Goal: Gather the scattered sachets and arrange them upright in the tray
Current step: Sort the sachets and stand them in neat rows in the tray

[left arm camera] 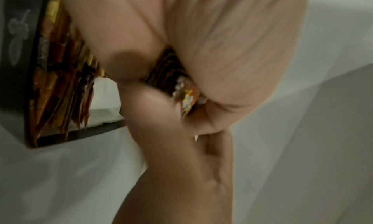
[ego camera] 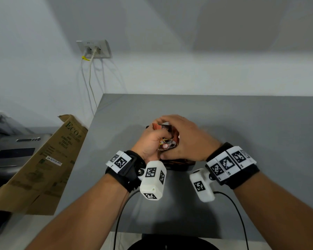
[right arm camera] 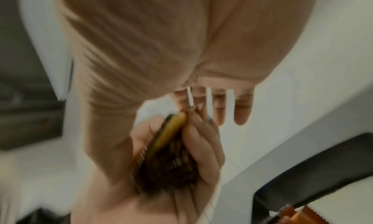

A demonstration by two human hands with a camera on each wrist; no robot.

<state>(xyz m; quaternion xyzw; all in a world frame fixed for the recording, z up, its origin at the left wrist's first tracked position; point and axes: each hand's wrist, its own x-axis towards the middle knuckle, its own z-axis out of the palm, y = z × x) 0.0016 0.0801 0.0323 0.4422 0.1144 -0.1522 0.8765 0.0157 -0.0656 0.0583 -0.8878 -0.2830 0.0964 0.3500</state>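
A bundle of brown and red sachets (ego camera: 167, 143) is held upright between both hands just above a black tray (ego camera: 181, 166) on the grey table. My left hand (ego camera: 150, 141) grips the bundle from the left, fingers curled round it (right arm camera: 201, 147). My right hand (ego camera: 184, 138) spans it from the right, with its fingers over the far end and its thumb at the near end. In the left wrist view the held bundle (left arm camera: 181, 87) shows between the fingers. Beside it, several sachets (left arm camera: 58, 92) stand on edge in the tray (left arm camera: 18, 52). The hands hide most of the tray in the head view.
A flattened cardboard box (ego camera: 43, 159) leans off the table's left edge, beside a grey machine (ego camera: 13, 152). On the wall behind, a socket (ego camera: 94, 49) has cables hanging down. The table (ego camera: 242, 127) stretches right and back toward the wall.
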